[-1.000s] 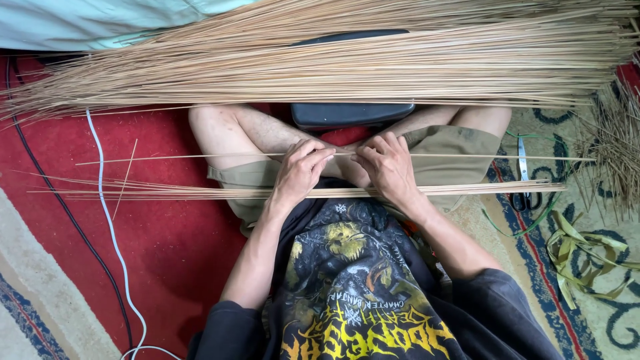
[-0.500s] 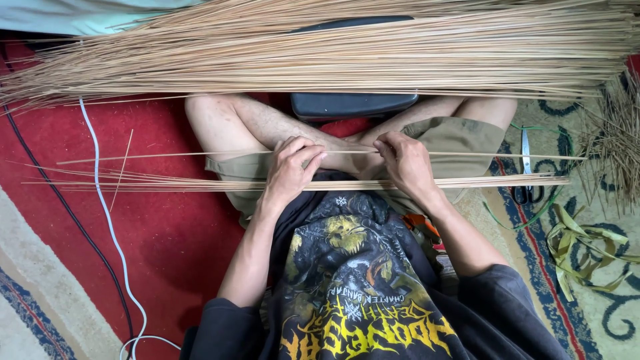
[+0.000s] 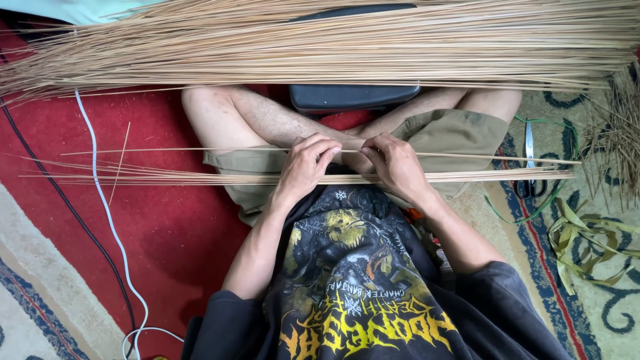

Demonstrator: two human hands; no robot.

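Note:
I sit cross-legged on the floor. My left hand (image 3: 305,163) and my right hand (image 3: 395,163) both pinch one thin pale stick (image 3: 200,151) that runs level across my lap. Just below it, a small bundle of thin sticks (image 3: 187,178) lies across my thighs, under my wrists. A large heap of the same long sticks (image 3: 400,40) lies across the floor beyond my knees.
A dark flat cushion (image 3: 353,97) lies under the big heap. Scissors (image 3: 530,160) and green strips (image 3: 580,233) lie on the patterned carpet at right. A white cable (image 3: 100,200) and a black cable (image 3: 60,200) cross the red carpet at left.
Both hands have slid slightly up off the bundle and closed on the single stick; the view has shifted a little.

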